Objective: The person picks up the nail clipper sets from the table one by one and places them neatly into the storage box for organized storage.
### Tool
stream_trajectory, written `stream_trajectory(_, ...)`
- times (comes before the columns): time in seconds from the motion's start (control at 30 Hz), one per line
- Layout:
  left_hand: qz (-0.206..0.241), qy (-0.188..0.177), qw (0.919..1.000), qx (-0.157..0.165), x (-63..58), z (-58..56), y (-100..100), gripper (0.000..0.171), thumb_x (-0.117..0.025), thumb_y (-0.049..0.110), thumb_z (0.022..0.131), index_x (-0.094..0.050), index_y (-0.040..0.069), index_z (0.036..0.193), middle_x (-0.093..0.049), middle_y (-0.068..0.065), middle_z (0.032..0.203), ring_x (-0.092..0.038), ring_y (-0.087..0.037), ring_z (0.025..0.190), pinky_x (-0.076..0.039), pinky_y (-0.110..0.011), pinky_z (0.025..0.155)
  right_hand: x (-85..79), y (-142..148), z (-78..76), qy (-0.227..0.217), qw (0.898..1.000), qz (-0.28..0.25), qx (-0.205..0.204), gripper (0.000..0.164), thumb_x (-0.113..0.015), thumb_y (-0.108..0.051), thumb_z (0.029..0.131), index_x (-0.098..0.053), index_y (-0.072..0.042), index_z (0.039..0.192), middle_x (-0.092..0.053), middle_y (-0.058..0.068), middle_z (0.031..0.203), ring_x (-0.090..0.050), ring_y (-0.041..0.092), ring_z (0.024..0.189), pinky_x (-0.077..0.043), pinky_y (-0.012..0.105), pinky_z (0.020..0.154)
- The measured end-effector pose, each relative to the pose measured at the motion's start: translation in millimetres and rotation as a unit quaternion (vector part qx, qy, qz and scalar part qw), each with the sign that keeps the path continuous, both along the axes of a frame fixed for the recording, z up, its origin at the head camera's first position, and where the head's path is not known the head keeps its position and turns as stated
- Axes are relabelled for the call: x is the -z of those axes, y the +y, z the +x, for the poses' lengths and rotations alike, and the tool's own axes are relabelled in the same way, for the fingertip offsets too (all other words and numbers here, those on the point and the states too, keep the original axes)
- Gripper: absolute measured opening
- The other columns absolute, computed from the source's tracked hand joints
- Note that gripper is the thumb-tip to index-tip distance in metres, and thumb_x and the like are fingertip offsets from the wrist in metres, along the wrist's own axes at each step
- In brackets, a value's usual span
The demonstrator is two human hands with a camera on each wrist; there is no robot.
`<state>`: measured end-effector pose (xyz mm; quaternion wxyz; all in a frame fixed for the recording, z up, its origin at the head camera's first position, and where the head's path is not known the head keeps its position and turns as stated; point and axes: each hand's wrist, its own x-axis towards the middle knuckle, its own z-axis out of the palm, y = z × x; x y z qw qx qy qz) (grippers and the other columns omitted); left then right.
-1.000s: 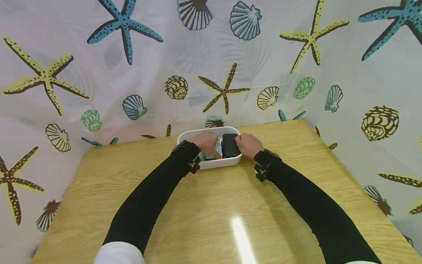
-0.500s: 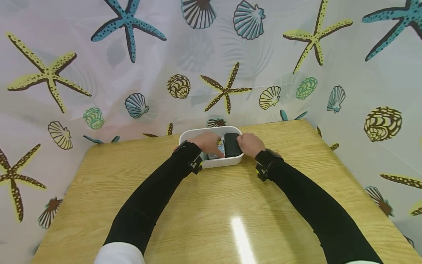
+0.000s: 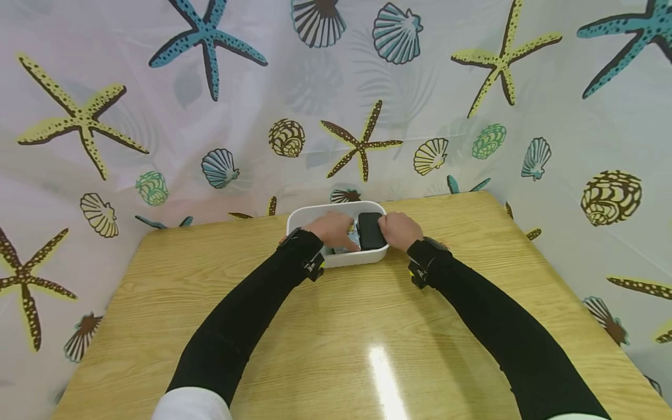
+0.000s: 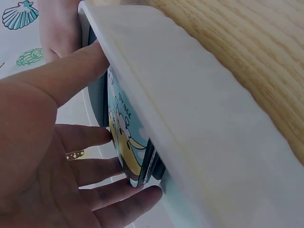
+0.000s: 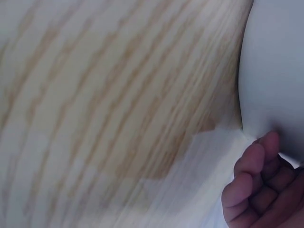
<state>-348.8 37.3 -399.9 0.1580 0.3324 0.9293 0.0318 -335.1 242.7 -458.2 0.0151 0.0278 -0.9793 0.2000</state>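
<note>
A white plastic bin stands at the back of the wooden table. My left hand reaches down into it and pinches a flat, thin item with a blue and yellow cartoon print and dark edges. Thumb and fingertips lie at opposite edges of this item, which leans on edge by the bin's wall. Beside it, at the bin's right end, sits a black case with rounded corners. My right hand grips the bin's right rim, its fingers curled against the outer wall.
The light wooden table stretches from the bin toward me, with a bright reflection near its front. Right behind the bin hangs a white curtain printed with starfish and shells; it also runs along both sides.
The printed item has tilted in my left hand, so less of its face shows from above. My right hand keeps its grip on the rim. The head view has shifted slightly.
</note>
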Motion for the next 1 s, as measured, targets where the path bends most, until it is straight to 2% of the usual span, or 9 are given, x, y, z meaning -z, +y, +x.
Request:
stream_trajectory(0.1,0.002,-0.003,1.0000,0.000,-0.2,0.8,-1,0.042,-0.072,0.050,0.090,-0.063,0.013,0.108,-0.064,-0.003,0.102,-0.057,-0.022,0.092,-0.043,-0.036,0.080,0.8,0,-0.8,-0.002,1.000,0.001,-0.002,0.047,-0.029,-0.027,0.105,-0.054,-0.009,0.070,-0.051,0.009,0.070,-0.051,0.024,0.065,-0.042,0.037,0.064)
stream_trajectory(0.2,0.006,-0.006,1.0000,-0.001,0.0,1.6,-4,0.051,-0.072,0.051,0.090,-0.063,0.012,0.121,-0.065,-0.006,0.117,-0.059,-0.025,0.107,-0.045,-0.038,0.089,1.9,0,-1.9,-0.003,1.000,0.004,-0.005,0.047,-0.030,-0.027,0.105,-0.057,-0.008,0.072,-0.054,0.009,0.072,-0.052,0.024,0.066,-0.043,0.038,0.065)
stream_trajectory(0.33,0.014,-0.014,0.9998,-0.004,1.6,1.0,-7,0.068,-0.071,0.053,0.090,-0.054,0.011,0.141,-0.059,-0.009,0.138,-0.053,-0.030,0.129,-0.043,-0.041,0.104,3.4,-1,-3.0,-0.003,1.000,0.002,-0.004,0.047,-0.030,-0.027,0.105,-0.058,-0.008,0.073,-0.053,0.008,0.071,-0.052,0.024,0.066,-0.043,0.037,0.065)
stream_trajectory(0.43,0.018,-0.026,0.9995,-0.006,3.7,-0.4,-10,0.076,-0.068,0.054,0.092,-0.047,0.010,0.149,-0.053,-0.011,0.147,-0.046,-0.032,0.138,-0.039,-0.042,0.110,4.7,-2,-3.7,-0.004,1.000,0.002,-0.004,0.046,-0.030,-0.028,0.106,-0.057,-0.008,0.073,-0.052,0.008,0.070,-0.053,0.024,0.066,-0.043,0.037,0.065)
stream_trajectory(0.53,0.034,-0.040,0.9986,-0.011,6.2,-2.3,-12,0.073,-0.064,0.051,0.096,-0.043,0.010,0.152,-0.049,-0.011,0.152,-0.042,-0.031,0.143,-0.035,-0.042,0.115,5.0,-2,-4.1,-0.005,1.000,0.004,-0.007,0.047,-0.030,-0.028,0.105,-0.056,-0.009,0.072,-0.053,0.008,0.071,-0.053,0.025,0.067,-0.044,0.038,0.066)
stream_trajectory(0.63,0.068,-0.054,0.9961,-0.017,6.3,-2.8,-17,0.066,-0.059,0.044,0.101,-0.041,0.010,0.153,-0.047,-0.009,0.154,-0.043,-0.028,0.143,-0.036,-0.041,0.115,4.6,-1,-4.2,-0.004,1.000,0.003,-0.008,0.047,-0.030,-0.028,0.105,-0.057,-0.009,0.073,-0.055,0.009,0.073,-0.053,0.025,0.068,-0.045,0.040,0.067)
stream_trajectory(0.73,0.105,-0.057,0.9927,-0.014,1.5,-0.1,-24,0.058,-0.055,0.036,0.104,-0.041,0.008,0.153,-0.048,-0.010,0.153,-0.048,-0.026,0.139,-0.039,-0.040,0.112,3.5,-1,-4.0,-0.002,1.000,0.001,-0.005,0.047,-0.030,-0.028,0.105,-0.057,-0.008,0.073,-0.056,0.010,0.074,-0.054,0.026,0.069,-0.045,0.040,0.068)
stream_trajectory(0.87,0.132,-0.040,0.9904,-0.007,-10.0,9.5,-41,0.051,-0.051,0.029,0.106,-0.045,0.007,0.151,-0.050,-0.012,0.151,-0.048,-0.028,0.139,-0.038,-0.041,0.113,2.0,1,-3.7,-0.003,1.000,0.001,-0.001,0.047,-0.030,-0.029,0.105,-0.057,-0.009,0.072,-0.055,0.010,0.073,-0.053,0.026,0.068,-0.044,0.039,0.067)
stream_trajectory(1.0,0.153,-0.020,0.9880,-0.007,-19.1,23.4,-67,0.047,-0.051,0.027,0.106,-0.048,0.006,0.148,-0.051,-0.013,0.150,-0.047,-0.029,0.140,-0.037,-0.043,0.113,0.8,2,-3.7,-0.005,1.000,0.001,0.000,0.047,-0.030,-0.029,0.106,-0.055,-0.010,0.071,-0.052,0.009,0.070,-0.053,0.025,0.067,-0.043,0.038,0.065)
